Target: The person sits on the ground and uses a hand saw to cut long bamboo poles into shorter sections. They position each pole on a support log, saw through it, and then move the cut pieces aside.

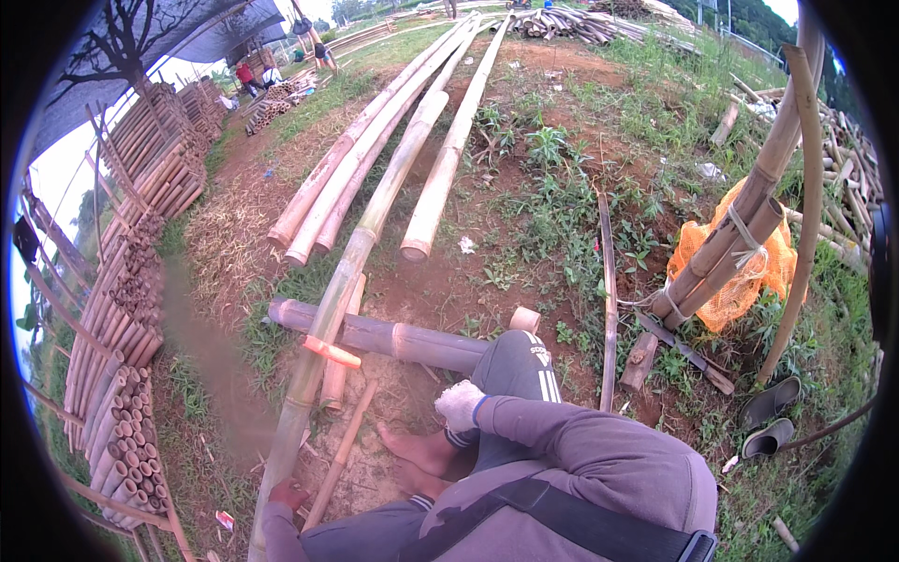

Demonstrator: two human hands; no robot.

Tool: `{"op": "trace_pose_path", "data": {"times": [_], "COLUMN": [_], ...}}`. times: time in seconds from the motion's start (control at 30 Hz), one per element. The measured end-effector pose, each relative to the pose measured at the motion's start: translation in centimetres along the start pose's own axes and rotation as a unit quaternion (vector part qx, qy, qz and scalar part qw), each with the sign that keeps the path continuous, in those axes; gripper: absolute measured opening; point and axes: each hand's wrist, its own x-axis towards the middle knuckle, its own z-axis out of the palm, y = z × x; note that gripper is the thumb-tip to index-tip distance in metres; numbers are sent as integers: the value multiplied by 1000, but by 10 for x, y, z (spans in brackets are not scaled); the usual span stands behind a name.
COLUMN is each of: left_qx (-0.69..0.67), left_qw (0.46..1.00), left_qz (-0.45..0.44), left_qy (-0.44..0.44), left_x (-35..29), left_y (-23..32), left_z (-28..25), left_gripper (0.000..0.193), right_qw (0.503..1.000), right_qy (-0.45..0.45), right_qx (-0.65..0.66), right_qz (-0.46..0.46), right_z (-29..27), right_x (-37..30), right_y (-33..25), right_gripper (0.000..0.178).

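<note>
A long bamboo pole (361, 245) slants from the far poles down past my left side, resting across a thick dark bamboo log (375, 334). Low on the pole, my bare left hand (290, 493) lies against its right side with the fingers curled. My right hand (459, 405), in a white glove, is closed beside my raised knee, and whatever it may hold is hidden. Across the pole where it meets the log sits a short bright orange piece (331, 352), its kind unclear. Beside my feet lies a thin bamboo strip (342, 450).
More bamboo poles (456, 150) stretch away ahead. Stacked bamboo (126, 450) lines the left. To the right are a split bamboo strip (609, 290), a large knife (688, 351), upright bamboo posts (740, 234), an orange net bag (782, 258) and dark clogs (770, 405). People stand far off.
</note>
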Motion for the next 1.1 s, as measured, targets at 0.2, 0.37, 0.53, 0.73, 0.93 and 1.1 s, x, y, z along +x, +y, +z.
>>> {"op": "trace_pose_path", "data": {"times": [0.2, 0.37, 0.53, 0.73, 0.93, 1.1], "left_qx": [6, -23, -39, -16, -26, -23], "left_qw": [1000, 999, 999, 999, 999, 1000], "left_qz": [0, -21, -16, -30, -24, -12], "left_qy": [-5, 6, -2, -8, -6, 1], "left_x": [-8, -13, -14, -13, -5, -1], "left_y": [11, 11, 15, 11, 4, 4], "left_z": [-10, -11, -12, -12, -6, -3], "left_gripper": [84, 78, 78, 77, 81, 87], "right_qw": [1000, 1000, 1000, 1000, 1000, 1000], "right_qy": [6, -15, 8, 4, 8, 25], "right_qx": [1, -6, -3, -4, -4, -7], "right_qz": [5, -5, -5, -8, -5, -4], "right_z": [4, -14, -7, -1, 1, 8], "right_x": [1, -5, -4, 1, 0, 0], "right_y": [0, -5, -2, -2, 0, 3], "right_gripper": [25, 24, 23, 23, 23, 22]}}
